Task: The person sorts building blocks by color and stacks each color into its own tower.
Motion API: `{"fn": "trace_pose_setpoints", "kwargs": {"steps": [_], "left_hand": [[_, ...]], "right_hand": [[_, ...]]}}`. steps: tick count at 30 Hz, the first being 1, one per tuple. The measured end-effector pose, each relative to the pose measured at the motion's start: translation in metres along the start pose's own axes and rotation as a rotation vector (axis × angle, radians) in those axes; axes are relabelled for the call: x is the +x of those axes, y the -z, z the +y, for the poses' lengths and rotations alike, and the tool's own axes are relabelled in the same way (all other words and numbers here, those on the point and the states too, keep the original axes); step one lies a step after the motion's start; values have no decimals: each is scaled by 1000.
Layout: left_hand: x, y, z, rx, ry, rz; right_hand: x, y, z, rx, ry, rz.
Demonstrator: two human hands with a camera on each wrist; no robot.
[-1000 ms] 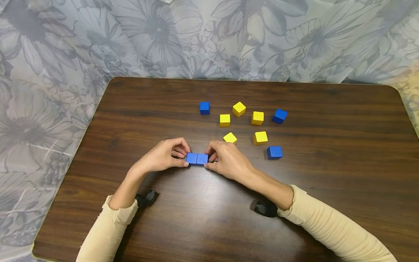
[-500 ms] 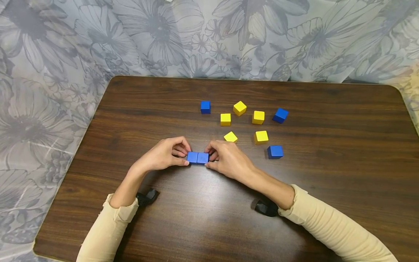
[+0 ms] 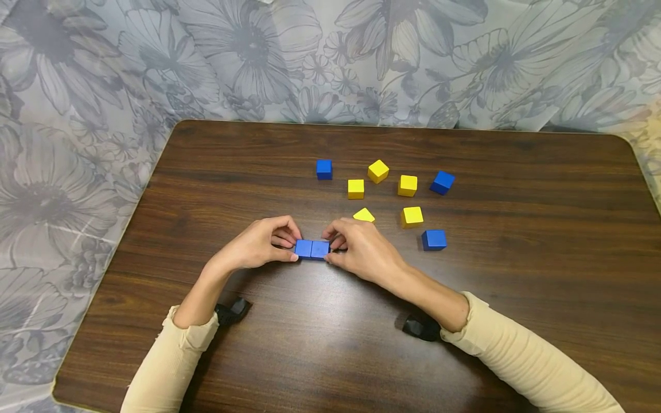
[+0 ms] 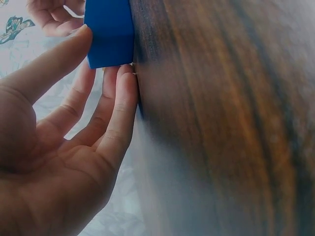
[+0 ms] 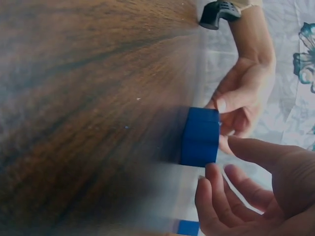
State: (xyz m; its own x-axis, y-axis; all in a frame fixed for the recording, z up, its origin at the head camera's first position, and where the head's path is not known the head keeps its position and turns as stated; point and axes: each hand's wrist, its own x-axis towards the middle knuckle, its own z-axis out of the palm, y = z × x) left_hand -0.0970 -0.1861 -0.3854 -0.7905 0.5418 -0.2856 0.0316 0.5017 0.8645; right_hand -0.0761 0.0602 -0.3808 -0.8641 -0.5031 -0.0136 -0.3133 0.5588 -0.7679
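Two blue cubes stand side by side on the table, faces flush: the left cube (image 3: 303,248) and the right cube (image 3: 320,249). My left hand (image 3: 258,245) pinches the left cube, its thumb on the near side and fingers at the far side. In the left wrist view, the thumb tip presses the face of the blue block (image 4: 110,37). My right hand (image 3: 368,250) is at the right end of the pair, fingers loosely bent. In the right wrist view, its thumb (image 5: 251,150) stands off the blue pair (image 5: 201,137), with fingertips right by the end.
Behind the hands lie several yellow cubes (image 3: 407,185), one partly hidden by my right hand. Other blue cubes stand at the back (image 3: 324,170), back right (image 3: 442,182) and right (image 3: 434,240). The dark wooden table (image 3: 320,350) meets a floral curtain (image 3: 248,51).
My right hand has loosened from the right blue cube, its index finger lifting and shifting slightly away and covering more of the nearest yellow cube. My left hand and the pair stay put.
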Motion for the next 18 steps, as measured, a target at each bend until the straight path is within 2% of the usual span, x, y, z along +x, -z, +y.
{"fn": "trace_pose_setpoints", "kwargs": {"steps": [9,18], "left_hand": [[0,0,0,-2,-5,0],[0,0,1,-3,-2,5]], "right_hand": [[-3,10,-2,50,26,24],[-7,23,0,49,50,77]]}}
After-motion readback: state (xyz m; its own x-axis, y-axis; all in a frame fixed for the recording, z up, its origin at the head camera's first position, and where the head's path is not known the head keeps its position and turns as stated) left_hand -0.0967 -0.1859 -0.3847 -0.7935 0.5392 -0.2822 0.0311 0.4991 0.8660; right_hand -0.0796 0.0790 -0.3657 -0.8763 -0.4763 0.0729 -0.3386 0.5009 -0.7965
